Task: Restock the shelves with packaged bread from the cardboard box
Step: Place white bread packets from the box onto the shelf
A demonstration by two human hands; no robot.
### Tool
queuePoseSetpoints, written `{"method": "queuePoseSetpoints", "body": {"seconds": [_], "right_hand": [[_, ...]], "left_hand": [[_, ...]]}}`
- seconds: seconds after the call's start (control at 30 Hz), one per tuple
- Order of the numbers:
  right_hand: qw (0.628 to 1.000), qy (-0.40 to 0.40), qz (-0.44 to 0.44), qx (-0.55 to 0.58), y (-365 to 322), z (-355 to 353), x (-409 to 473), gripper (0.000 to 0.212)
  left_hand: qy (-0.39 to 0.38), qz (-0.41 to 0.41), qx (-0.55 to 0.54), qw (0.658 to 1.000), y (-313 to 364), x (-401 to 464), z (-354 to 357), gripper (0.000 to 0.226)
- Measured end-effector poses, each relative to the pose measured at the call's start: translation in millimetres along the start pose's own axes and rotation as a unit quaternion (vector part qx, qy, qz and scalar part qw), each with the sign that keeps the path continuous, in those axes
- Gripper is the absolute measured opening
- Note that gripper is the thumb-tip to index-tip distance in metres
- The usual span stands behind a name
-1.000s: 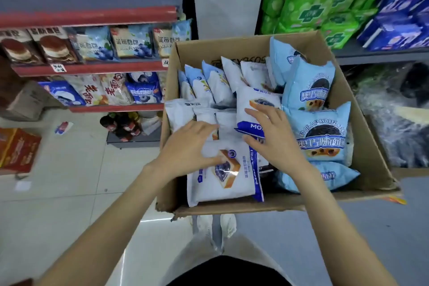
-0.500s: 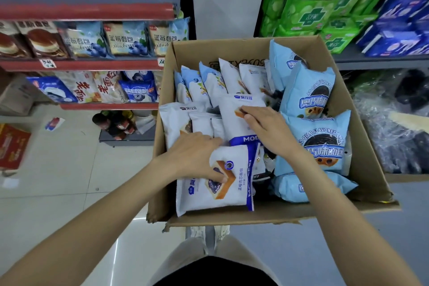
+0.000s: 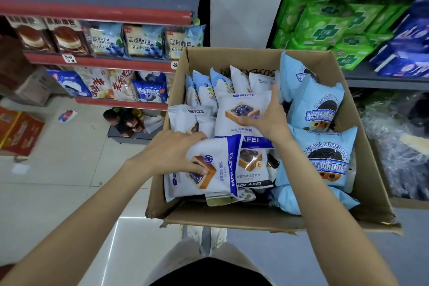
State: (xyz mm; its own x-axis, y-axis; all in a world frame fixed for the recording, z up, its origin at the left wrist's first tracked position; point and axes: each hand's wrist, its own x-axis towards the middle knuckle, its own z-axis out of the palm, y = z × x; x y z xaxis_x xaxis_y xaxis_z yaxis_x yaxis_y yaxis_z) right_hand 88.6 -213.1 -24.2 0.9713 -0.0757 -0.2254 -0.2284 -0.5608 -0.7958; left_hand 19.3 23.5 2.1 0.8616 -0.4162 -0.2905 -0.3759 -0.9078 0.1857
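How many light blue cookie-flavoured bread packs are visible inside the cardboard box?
4, along the right side of the cardboard box: far corner, below it, nearer, and one flat at the front. More may be hidden underneath.

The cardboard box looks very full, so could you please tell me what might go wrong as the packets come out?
1. The right hand grips an upright white blueberry packet wedged among others; pulling may drag neighbours out.
2. The left hand pinches the front white packet at one edge, so it could slip.
3. The cardboard box has a torn front flap that may sag.
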Motion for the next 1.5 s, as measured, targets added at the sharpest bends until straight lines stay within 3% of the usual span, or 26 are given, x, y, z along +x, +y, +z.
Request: {"method": "queuePoseSetpoints", "body": {"seconds": [0.1, 0.2, 0.3, 0.37, 0.43, 0.57, 0.7, 0.8, 0.97, 1.1, 1.27, 1.5], "right_hand": [[0.995, 0.01, -0.057, 0.084, 2, -2, 0, 0.125], [0.991, -0.01, -0.088, 0.101, -2, -3, -10, 0.127], [0.988, 0.023, -0.102, 0.117, -16, -7, -14, 0.13], [0.984, 0.047, -0.138, 0.103, -34, -11, -15, 0.11], [0.98, 0.068, -0.173, 0.074, -55, -13, -19, 0.094], [0.966, 0.087, -0.239, 0.037, -104, -4, -25, 0.101], [0.963, 0.07, -0.241, 0.101, -152, 17, -20, 0.095], [0.959, 0.03, -0.198, 0.2, -185, 47, -9, 0.095], [0.94, 0.041, -0.215, 0.262, -259, 97, 7, 0.086], [0.922, 0.071, -0.225, 0.308, -309, 114, 17, 0.079], [0.924, 0.087, -0.213, 0.305, -338, 134, 40, 0.078], [0.939, 0.106, -0.181, 0.273, -325, 137, 93, 0.069]], "left_hand": [[0.015, -0.008, -0.029, 0.999, -1, -7, 0, 0.075], [0.069, -0.061, -0.121, 0.988, -5, -19, -4, 0.096], [0.162, -0.117, -0.345, 0.917, -17, -33, -7, 0.082], [0.23, -0.143, -0.442, 0.856, -33, -38, -13, 0.066], [0.291, -0.17, -0.471, 0.815, -47, -41, -24, 0.054], [0.372, -0.243, -0.459, 0.769, -97, -46, -40, 0.048], [0.383, -0.282, -0.412, 0.778, -167, -52, -67, 0.072], [0.389, -0.254, -0.393, 0.793, -220, -50, -98, 0.072], [0.37, -0.18, -0.292, 0.863, -295, -47, -169, 0.064], [0.381, -0.133, -0.184, 0.896, -322, -39, -218, 0.062], [0.38, -0.072, -0.207, 0.898, -349, 2, -244, 0.06], [0.314, -0.066, -0.174, 0.931, -359, 67, -255, 0.058]]}}
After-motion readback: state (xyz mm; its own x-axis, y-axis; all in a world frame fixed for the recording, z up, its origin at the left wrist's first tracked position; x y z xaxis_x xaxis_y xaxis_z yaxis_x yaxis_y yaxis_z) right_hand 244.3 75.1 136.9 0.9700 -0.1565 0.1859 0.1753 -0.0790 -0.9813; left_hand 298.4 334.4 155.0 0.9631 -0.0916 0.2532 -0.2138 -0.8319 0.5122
